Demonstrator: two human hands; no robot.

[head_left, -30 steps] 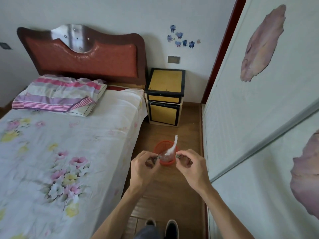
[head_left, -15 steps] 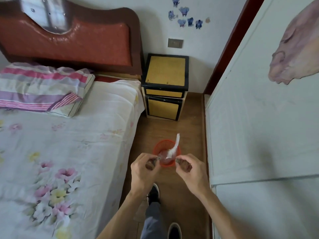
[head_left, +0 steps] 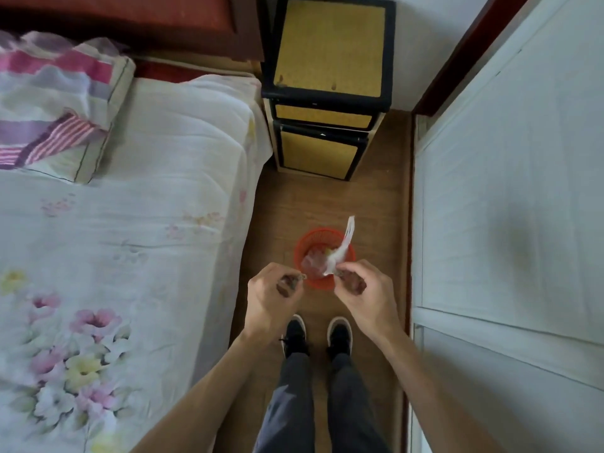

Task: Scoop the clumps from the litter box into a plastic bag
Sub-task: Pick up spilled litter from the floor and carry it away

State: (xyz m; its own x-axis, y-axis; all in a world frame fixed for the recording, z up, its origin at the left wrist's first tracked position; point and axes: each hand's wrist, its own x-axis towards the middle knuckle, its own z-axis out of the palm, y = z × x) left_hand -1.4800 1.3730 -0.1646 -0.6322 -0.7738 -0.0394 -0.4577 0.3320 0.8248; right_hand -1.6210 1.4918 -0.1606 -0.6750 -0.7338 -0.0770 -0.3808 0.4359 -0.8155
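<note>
plastic bag: thin, clear-white plastic bag [head_left: 341, 256], lower centre of the frame, stretched between both hands directly over the basket; one white strip stuck up toward the upper right.
left hand: left hand [head_left: 273, 297], fingers curled, thumb and forefinger pinching the bag's left edge.
right hand: right hand [head_left: 366, 291], fingers curled, grasping the bag's right edge beside the white strip.
basket: round orange mesh waste basket [head_left: 302, 245] on the brown wooden floor [head_left: 310, 204], just above the hands.
footing: black shoes [head_left: 294, 335] with white soles, just below the basket.
surroundings: bed with white floral sheet [head_left: 147, 223] at left; striped pillow [head_left: 55, 103] upper left; yellow, black-framed nightstand [head_left: 330, 47] top centre; pale wardrobe door [head_left: 506, 191] at right.
</note>
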